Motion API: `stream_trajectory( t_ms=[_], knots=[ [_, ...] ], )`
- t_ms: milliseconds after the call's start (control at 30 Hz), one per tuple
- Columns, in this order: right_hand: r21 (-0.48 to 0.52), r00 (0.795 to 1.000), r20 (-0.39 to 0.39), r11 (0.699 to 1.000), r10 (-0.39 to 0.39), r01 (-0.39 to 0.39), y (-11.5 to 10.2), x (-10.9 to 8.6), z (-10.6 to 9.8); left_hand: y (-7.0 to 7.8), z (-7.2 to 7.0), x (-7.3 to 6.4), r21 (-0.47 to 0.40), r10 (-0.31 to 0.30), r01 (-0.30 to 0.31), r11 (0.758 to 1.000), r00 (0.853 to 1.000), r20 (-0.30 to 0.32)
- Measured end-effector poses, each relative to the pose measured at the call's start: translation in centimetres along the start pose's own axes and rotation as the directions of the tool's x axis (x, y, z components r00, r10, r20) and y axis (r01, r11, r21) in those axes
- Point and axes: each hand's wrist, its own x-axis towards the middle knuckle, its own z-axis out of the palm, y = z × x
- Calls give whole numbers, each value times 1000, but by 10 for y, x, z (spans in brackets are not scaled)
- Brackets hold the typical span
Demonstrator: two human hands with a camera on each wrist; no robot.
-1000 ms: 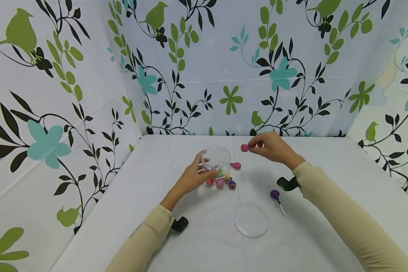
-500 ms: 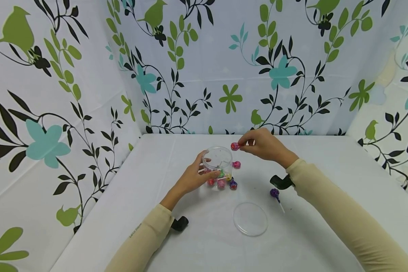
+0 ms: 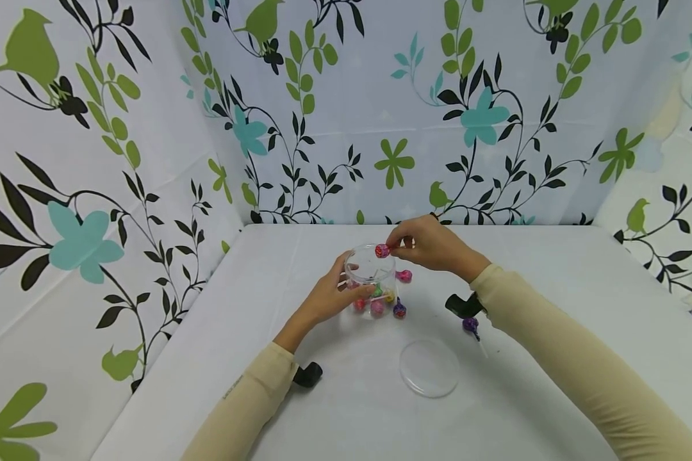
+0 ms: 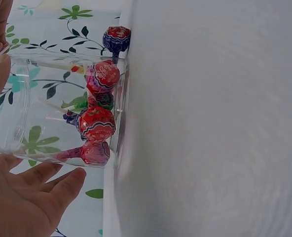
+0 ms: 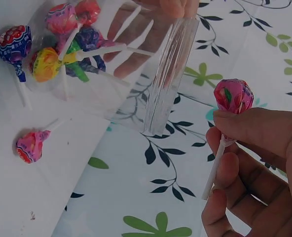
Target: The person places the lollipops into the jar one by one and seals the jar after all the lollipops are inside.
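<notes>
My left hand (image 3: 330,296) holds a clear plastic jar (image 3: 375,280) from its left side, fingers curled round the wall. Several wrapped lollipops (image 4: 97,124) lie at the jar's bottom, red, pink, green, yellow and blue. Between thumb and fingers my right hand (image 3: 435,244) pinches a pink-and-red lollipop (image 5: 233,96) by its upper stick, at the jar's open rim. In the right wrist view its white stick points downward and the candy head is up. Outside the jar, a blue lollipop (image 5: 14,47) and a pink lollipop (image 5: 30,146) lie close to it.
A clear round lid (image 3: 429,368) lies flat on the white table (image 3: 346,410) in front of the jar. A purple lollipop (image 3: 470,325) lies right of the lid, below my right wrist. A leaf-patterned curtain (image 3: 346,115) stands behind the table.
My right hand has moved left with the pink-and-red lollipop, from right of the jar to its rim. My left hand and the jar have hardly moved.
</notes>
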Motion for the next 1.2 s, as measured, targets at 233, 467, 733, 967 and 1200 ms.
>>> stream_trajectory(
  t_ms=[233,467,733,967,1200],
  knots=[
    [-15,999,30,999,-38,39,-7,9,9,-3,-3,-3,-8,-20,20,1000,1000,-2],
    [-38,996,64,997,-59,61,-7,15,14,-1,-4,-5,-7,-10,10,1000,1000,7],
    [-32,995,94,998,-43,46,-6,18,17,-1,-2,-5,-9,-8,8,1000,1000,11],
    [-34,990,142,999,11,-6,-6,18,18,-2,-1,-3,1,-9,9,1000,1000,7],
    [-35,999,50,999,16,-14,3,10,13,0,-3,-2,-6,1,-1,1000,1000,9]
  ],
)
